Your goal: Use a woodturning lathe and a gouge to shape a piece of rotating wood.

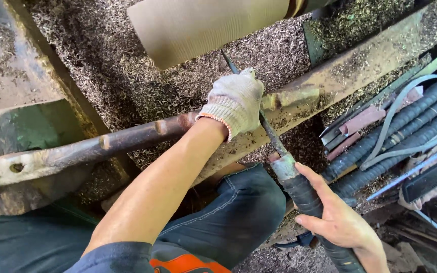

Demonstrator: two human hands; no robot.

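The person works a long turning chisel (271, 136) against a pale wooden cylinder (208, 25) that lies across the top of the view. The left hand (233, 101), in a knitted work glove, is clenched over the chisel's dark steel shank where it crosses the rusty tool rest bar (127, 139), its fingers pressing the shank down on the bar. The right hand (337, 215), bare, grasps the tape-wrapped handle (304, 194) from the side, fingers curled around it and thumb lying along the top. The chisel's long axis runs diagonally, from the handle at the lower right up to the left, with the narrow tip pointing at the underside of the cylinder, just beside or touching it; contact cannot be told. The shank passes beneath the gloved fingers, so its middle is hidden. Wood shavings (127, 76) cover the lathe bed all around. To the right lie several dark ribbed steel bars (410, 119) and a loose grey strap (405, 101). The person's knee in dark jeans (244, 207) sits below the bar, between the two arms.
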